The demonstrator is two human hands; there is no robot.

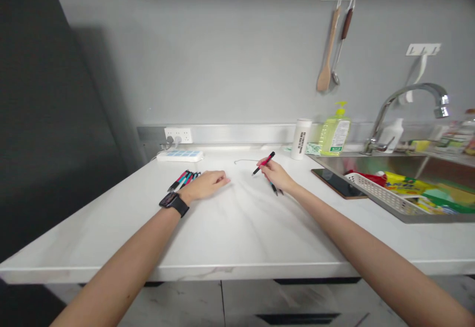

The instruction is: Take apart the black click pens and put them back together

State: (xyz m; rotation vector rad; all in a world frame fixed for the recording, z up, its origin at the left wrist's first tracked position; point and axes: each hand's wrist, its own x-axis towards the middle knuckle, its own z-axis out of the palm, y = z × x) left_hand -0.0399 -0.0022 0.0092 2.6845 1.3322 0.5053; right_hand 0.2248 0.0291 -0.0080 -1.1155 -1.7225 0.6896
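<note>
My right hand [276, 173] pinches a red and black pen [264, 163] above the white countertop, tilted with its tip down to the left. Partly hidden beneath that hand lie other pens [273, 188], a teal and black one among them. My left hand [208, 184], with a black watch [174, 202] on its wrist, rests over the counter with loosely bent fingers; nothing shows in it. Just left of it several red, teal and black pens [181, 181] lie side by side, partly covered by the hand.
A white power strip [180, 156] sits at the back left below a wall socket [178, 135]. Right of my hands stand a white canister [301, 139] and a green soap bottle [335, 131]. A phone [338, 182] lies beside the sink [404, 218], which holds a white basket [386, 193].
</note>
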